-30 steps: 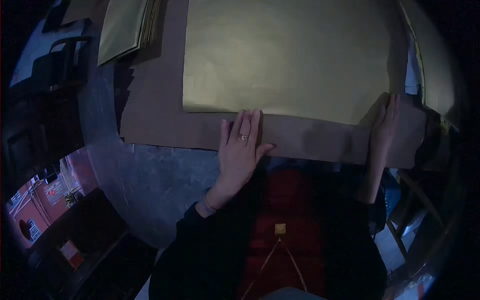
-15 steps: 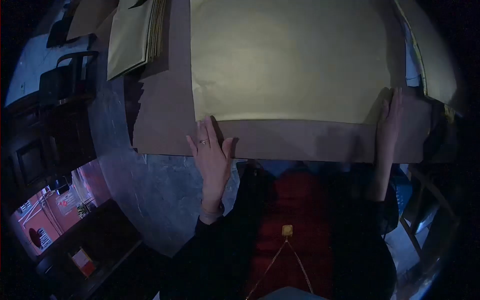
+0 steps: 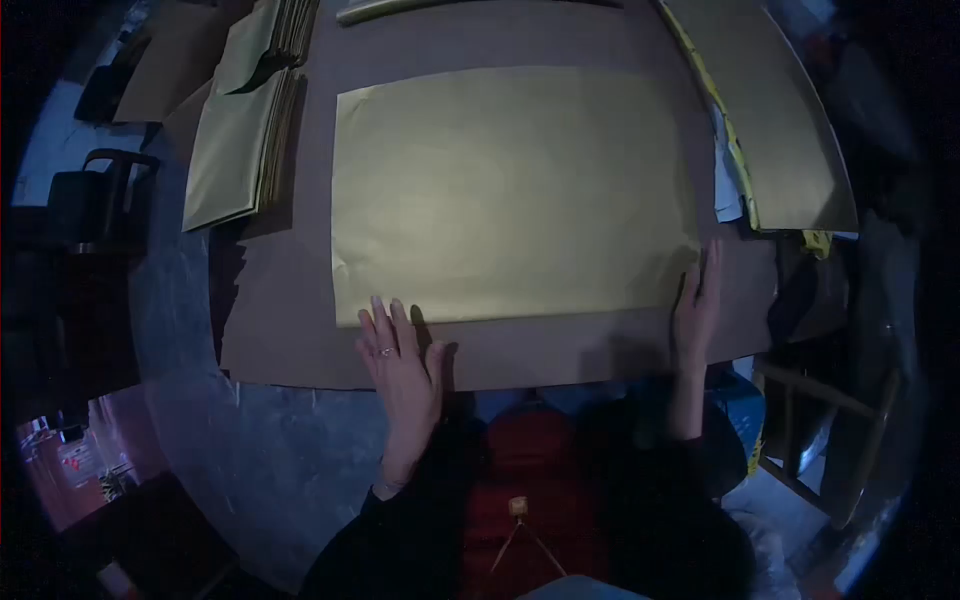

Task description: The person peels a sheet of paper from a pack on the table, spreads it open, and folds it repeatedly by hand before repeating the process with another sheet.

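Note:
A large sheet of gold paper lies flat on the brown table covering. My left hand, with a ring on one finger, has its fingers spread at the sheet's near edge, close to the left corner. The fingertips rest on or right beside that edge. My right hand stands on its side by the near right corner, fingers stretched out along the right edge. Neither hand holds anything.
Folded gold paper sits in stacks at the left. A gold roll lies at the far edge of view. To the right is a larger gold sheet pile with a yellow edge. A blue crate stands below the table.
The view has shifted, so the whole gold sheet and the roll beyond it now show. Both hands keep about the same places at the sheet's near corners.

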`<state>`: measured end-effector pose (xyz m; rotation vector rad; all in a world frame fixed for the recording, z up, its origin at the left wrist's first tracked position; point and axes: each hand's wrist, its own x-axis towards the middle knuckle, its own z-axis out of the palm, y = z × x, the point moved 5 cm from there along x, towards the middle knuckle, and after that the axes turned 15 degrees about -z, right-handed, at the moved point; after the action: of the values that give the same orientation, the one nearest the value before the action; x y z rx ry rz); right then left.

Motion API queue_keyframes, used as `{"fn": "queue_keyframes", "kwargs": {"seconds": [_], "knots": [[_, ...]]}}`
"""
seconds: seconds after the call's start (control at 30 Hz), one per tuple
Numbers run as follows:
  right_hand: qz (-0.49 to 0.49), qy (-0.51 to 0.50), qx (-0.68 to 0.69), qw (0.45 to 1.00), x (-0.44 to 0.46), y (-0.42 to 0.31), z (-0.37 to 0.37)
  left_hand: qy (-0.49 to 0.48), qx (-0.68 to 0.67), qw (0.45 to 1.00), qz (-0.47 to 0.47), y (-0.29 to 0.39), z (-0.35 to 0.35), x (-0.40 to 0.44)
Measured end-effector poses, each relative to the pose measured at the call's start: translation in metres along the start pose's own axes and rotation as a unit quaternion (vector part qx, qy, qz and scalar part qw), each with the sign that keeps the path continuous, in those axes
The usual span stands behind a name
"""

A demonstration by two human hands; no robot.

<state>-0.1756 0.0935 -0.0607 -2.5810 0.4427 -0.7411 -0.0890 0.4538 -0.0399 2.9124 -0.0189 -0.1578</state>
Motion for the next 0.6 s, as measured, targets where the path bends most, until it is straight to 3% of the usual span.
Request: {"fn": "queue_keyframes", "kwargs": {"seconds": [0.07, 0.13, 0.27, 0.33, 0.6], "knots": [[0.004, 0.023, -0.022, 0.999, -0.003, 0.008, -0.014, -0.023, 0.006, 0.996, 0.085, 0.026, 0.012, -0.008], [0.116, 0.021, -0.029, 0.993, -0.012, 0.027, -0.024, -0.019, -0.004, 0.988, 0.155, 0.05, 0.016, -0.015], [0.164, 0.034, -0.023, 0.986, -0.021, 0.04, -0.046, -0.025, -0.024, 0.976, 0.217, 0.061, 0.029, -0.022], [0.174, -0.041, -0.059, 0.982, -0.023, 0.046, -0.046, -0.03, -0.03, 0.974, 0.222, 0.062, 0.033, -0.021], [0.244, -0.185, -0.076, 0.949, -0.016, 0.044, -0.035, -0.026, -0.023, 0.969, 0.244, 0.067, 0.041, -0.029]]}}
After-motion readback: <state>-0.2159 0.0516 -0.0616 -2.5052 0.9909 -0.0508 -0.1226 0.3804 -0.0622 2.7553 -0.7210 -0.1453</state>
